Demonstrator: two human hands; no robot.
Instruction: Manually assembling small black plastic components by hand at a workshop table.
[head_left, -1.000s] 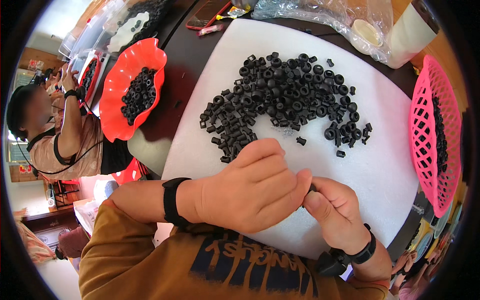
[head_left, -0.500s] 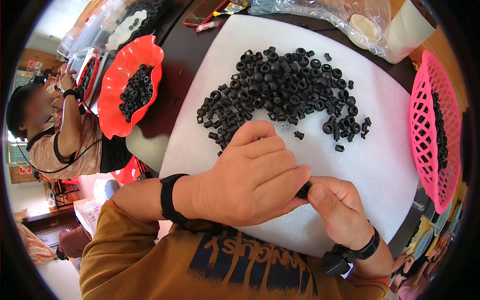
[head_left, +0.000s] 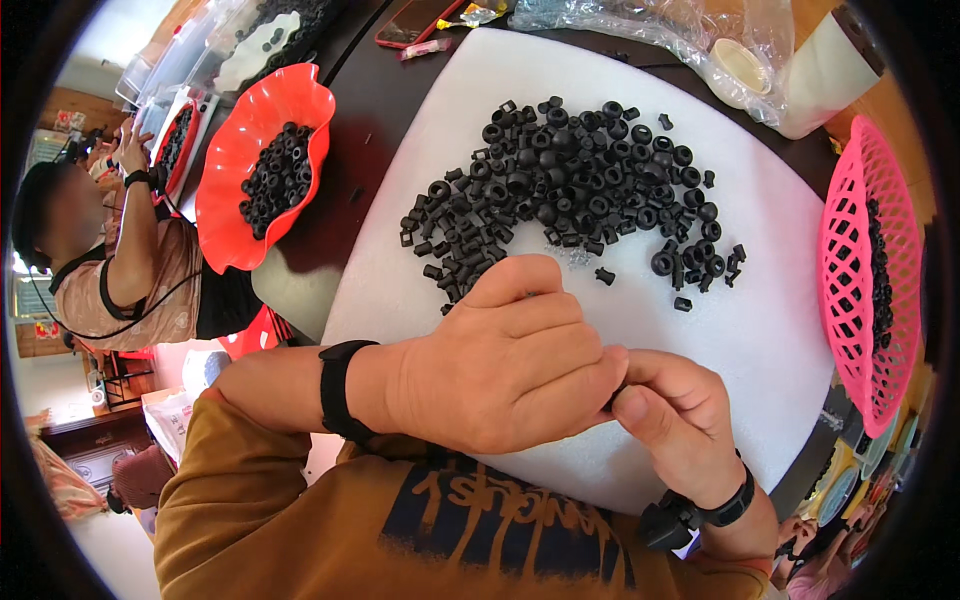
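My left hand (head_left: 505, 365) is closed, its thumb and fingertips meeting those of my right hand (head_left: 675, 415) over the near part of a white foam sheet. Pinched between them is a small black part (head_left: 612, 398). Fingers cover most of it, so its exact shape cannot be made out. Beyond my hands lies a spread pile of small black parts (head_left: 560, 180), some round hollow caps and some short spool-like sleeves. A single black sleeve (head_left: 604, 276) lies apart, just beyond my knuckles.
The foam sheet (head_left: 760, 330) rests on a dark table (head_left: 365, 140). A red wavy-edged bowl (head_left: 222, 190) and a pink lattice basket (head_left: 848, 290) hold black parts on either side. Plastic film (head_left: 640, 30), a white roll (head_left: 825, 75) and a phone (head_left: 410, 22) lie far back. Another person (head_left: 140, 240) sits at left.
My hands have shifted only slightly, and the black part between them is more covered by my fingers. The whole view has moved a little.
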